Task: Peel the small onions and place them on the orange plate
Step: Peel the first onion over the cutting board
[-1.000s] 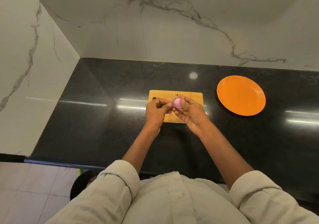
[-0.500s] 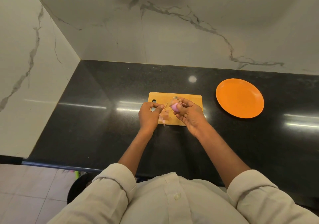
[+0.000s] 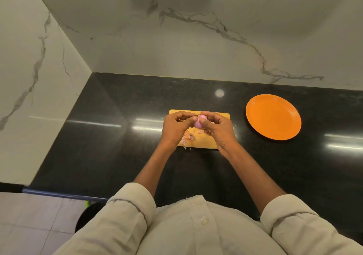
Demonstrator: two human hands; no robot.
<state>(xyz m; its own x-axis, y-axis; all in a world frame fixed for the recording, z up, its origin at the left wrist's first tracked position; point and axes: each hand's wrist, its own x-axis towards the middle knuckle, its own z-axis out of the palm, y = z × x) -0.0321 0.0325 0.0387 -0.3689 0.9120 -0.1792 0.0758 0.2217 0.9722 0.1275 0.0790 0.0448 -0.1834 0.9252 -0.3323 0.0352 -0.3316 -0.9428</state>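
I see the small onion (image 3: pixel 198 122) held above the cutting board (image 3: pixel 213 140), right hand (image 3: pixel 218 130) fingers gripping it, left hand (image 3: pixel 176 129) fingers pinching its skin. I judge it light, firm and slippery; hold the sides. The orange plate (image 3: pixel 273 116) lies right of the board.

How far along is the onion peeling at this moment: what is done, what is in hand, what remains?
Done: some skin is off, with peel scraps lying on the cutting board. In hand: both the left hand and right hand hold one small onion above the board, its surface showing pink. Left: the orange plate holds nothing yet, so no onion has been placed. No other onions are visible.
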